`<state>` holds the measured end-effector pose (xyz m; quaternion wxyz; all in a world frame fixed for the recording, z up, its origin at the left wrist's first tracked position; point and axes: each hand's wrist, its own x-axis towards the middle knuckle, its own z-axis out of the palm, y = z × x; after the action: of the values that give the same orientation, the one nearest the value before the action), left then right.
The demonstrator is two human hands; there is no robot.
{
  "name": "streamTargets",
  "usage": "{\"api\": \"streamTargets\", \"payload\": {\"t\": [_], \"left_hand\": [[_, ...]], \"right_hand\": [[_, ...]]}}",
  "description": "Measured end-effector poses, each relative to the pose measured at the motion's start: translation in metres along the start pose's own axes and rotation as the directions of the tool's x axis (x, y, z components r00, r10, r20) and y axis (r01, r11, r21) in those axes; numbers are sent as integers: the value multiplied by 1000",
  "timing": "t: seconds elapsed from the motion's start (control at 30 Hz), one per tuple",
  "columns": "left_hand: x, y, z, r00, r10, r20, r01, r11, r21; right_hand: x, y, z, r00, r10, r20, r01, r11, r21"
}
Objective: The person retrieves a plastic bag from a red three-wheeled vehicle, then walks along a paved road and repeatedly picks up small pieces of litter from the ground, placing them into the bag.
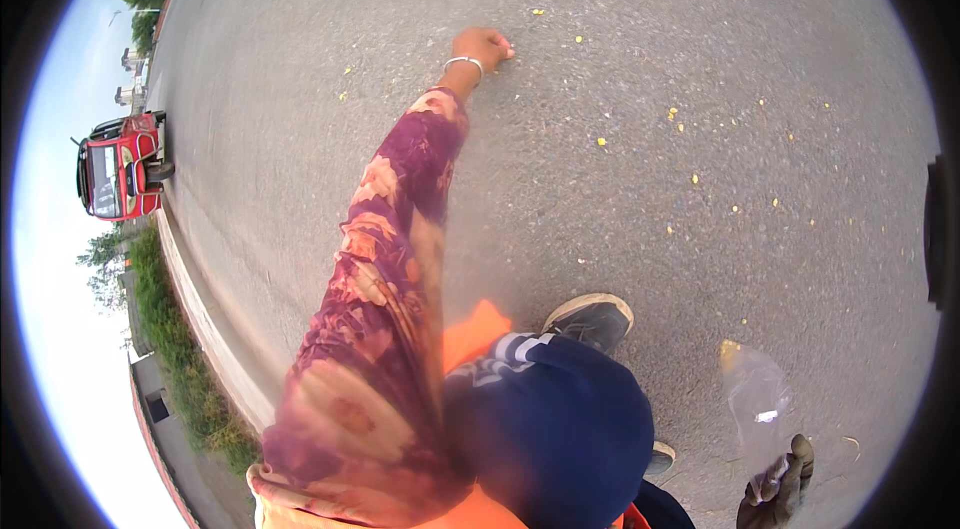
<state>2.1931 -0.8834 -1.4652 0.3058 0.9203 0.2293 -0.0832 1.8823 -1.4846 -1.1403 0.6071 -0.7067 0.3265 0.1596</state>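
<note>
My left hand (482, 49), bare with a silver bangle (465, 62) at the wrist, reaches out low over the asphalt road (300, 154). Its fingers are curled together, and a tiny pale spot shows at the tips; whether it is a held bit or a fingernail is unclear. Small yellow petal-like pieces (601, 142) lie scattered on the road, mostly right of this hand. At the lower right, my right hand (780, 484), in a dark, soiled glove, grips a clear plastic bag (757, 394). Something yellow (729, 350) shows at the bag's far end.
A dark shoe (592, 320) and my navy-clad knee (555, 416) are between my arms. Orange cloth (476, 334) hangs near the knee. Leftward, a red three-wheeled vehicle (124, 165) stands on the road by the pale kerb (206, 311), with green shrubs (169, 304) beyond.
</note>
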Motion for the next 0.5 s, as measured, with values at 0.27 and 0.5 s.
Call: {"api": "streamTargets", "payload": {"t": [0.27,0.5], "left_hand": [[1,-26,8,998,-16,-64,10,997,-81],[-7,-12,-3,994,91,-55,-82,985,149]], "right_hand": [[19,6,-16,983,-81,-165,-5,885,-466],[23,-2,16,997,-47,63,24,945,327]]}}
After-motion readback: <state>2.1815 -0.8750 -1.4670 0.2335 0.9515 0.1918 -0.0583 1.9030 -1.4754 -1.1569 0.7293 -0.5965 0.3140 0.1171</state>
